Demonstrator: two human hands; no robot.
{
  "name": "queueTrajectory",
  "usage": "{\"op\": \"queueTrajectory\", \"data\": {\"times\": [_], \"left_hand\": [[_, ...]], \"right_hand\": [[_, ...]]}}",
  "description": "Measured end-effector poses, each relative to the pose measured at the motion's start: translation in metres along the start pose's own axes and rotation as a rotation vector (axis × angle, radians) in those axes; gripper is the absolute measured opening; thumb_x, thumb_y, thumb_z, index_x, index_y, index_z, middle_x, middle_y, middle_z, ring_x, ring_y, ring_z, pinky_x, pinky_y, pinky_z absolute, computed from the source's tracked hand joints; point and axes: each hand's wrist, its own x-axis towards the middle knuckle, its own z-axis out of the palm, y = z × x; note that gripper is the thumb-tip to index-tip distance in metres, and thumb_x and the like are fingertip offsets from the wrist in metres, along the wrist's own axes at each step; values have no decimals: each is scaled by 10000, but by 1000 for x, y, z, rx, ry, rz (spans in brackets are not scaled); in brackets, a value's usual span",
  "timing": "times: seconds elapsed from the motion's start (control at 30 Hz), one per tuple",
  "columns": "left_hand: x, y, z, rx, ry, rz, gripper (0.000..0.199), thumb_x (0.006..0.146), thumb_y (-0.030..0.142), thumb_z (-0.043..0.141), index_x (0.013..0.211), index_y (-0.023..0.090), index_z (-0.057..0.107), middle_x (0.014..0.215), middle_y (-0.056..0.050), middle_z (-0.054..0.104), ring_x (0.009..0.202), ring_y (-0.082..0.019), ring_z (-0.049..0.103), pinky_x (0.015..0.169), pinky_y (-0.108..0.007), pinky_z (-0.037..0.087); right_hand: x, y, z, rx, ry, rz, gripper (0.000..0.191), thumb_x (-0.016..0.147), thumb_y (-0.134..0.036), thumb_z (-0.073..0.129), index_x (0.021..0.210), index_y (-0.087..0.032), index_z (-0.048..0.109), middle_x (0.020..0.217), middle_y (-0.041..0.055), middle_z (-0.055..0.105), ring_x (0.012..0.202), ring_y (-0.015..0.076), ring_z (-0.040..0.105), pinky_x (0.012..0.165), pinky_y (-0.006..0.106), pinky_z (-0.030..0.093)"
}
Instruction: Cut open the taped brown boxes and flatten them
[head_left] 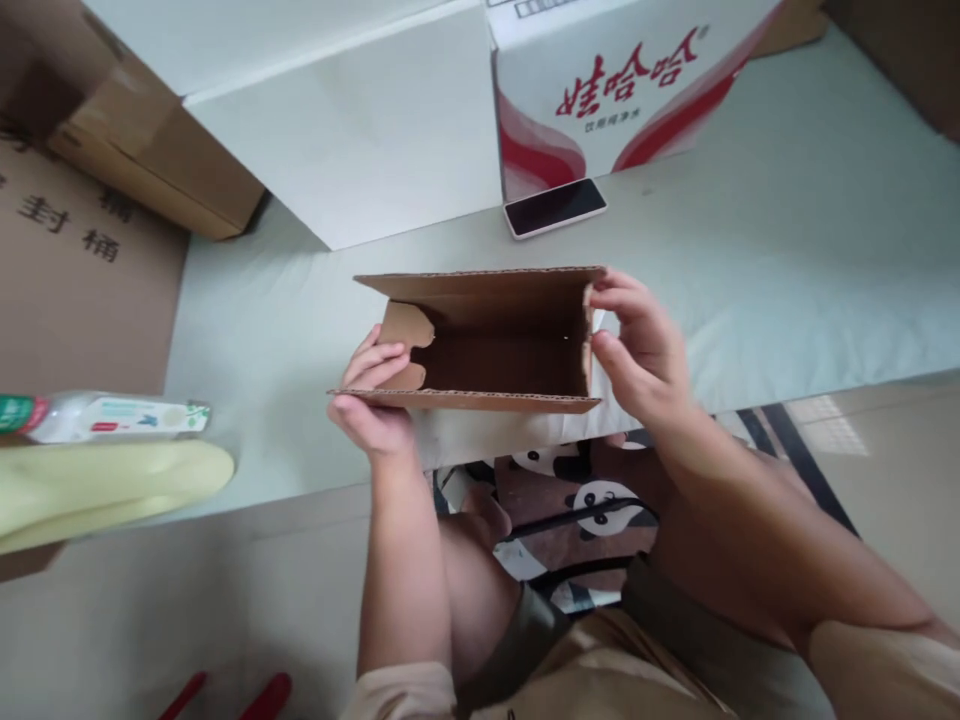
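A small brown cardboard box [480,402] is held up in front of me at the table's near edge. Its top is open toward me, and its dark inside looks bare. My left hand [373,400] grips the left end, with fingers over the short notched flap [407,325] and the thumb under the near long flap. At the right end, my right hand [637,345] pinches the short side between thumb and fingers. Both long flaps stand up along the far and near sides.
Behind the box lies a phone [555,208] on the pale green cloth [787,260]. A large white box [360,140] and a white-and-red carton [622,90] stand at the back. Leftward are brown cartons [165,150], a plastic bottle [112,416] and a pale yellow object [120,485].
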Motion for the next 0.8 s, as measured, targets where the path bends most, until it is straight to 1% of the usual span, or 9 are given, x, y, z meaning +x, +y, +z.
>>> {"op": "queueTrajectory", "data": {"times": [0.1,0.17,0.27,0.33,0.4,0.47,0.57,0.67,0.8], "left_hand": [[-2,-1,1,-11,34,23,696,988,667,248,666,273,724,762,-41,617,927,-229,672,1176,-547,441],[-4,-1,3,1,49,7,696,987,664,233,667,267,707,762,-41,607,878,-220,652,1166,-538,446],[-7,2,5,45,65,-17,651,988,658,259,685,256,673,783,-37,595,897,-214,645,1139,-519,463],[-9,4,5,84,63,-40,581,975,655,332,708,246,647,816,-33,605,939,-212,656,1123,-500,475],[-9,6,4,92,46,-83,471,930,652,464,808,241,658,916,-36,646,1037,-224,668,1115,-476,483],[-7,6,1,45,15,-121,410,850,622,625,1035,259,672,1136,-49,671,1211,-249,638,1134,-450,471],[-3,6,-5,-2,-40,-132,593,774,575,737,1283,300,603,1450,-63,571,1440,-280,497,1192,-429,421],[-1,4,-11,63,-97,-128,420,819,557,687,1112,256,698,1487,-68,562,1498,-297,438,1227,-444,389],[-1,3,-12,84,-116,-137,277,867,468,630,958,235,748,1382,-69,647,1451,-290,500,1235,-471,385]], "right_hand": [[-1,5,3,-20,-85,79,282,987,-495,524,1162,-352,693,1432,44,576,1413,288,520,1209,533,417],[-3,6,8,9,-75,98,275,983,-517,516,1165,-375,664,1396,36,603,1390,283,535,1189,536,440],[-7,6,13,121,-3,98,402,972,-517,538,1360,-438,469,1466,12,569,1388,262,538,1177,531,454],[-9,5,13,159,-2,104,525,976,-516,532,1463,-426,359,1528,29,518,1409,259,524,1184,518,445],[-9,4,10,135,-45,112,489,985,-527,505,1448,-387,429,1503,47,536,1430,261,502,1197,495,429],[-9,4,8,92,-63,119,374,993,-532,477,1303,-350,580,1434,53,578,1428,268,496,1210,488,410],[-12,5,10,114,-4,108,322,1001,-516,433,1101,-328,675,1396,37,589,1400,282,511,1217,517,390],[-16,8,14,131,41,105,356,1001,-527,390,1057,-332,683,1411,15,581,1395,290,513,1219,538,384],[-17,12,13,33,16,129,400,998,-579,371,1084,-336,677,1443,14,573,1426,294,490,1220,523,390]]}}
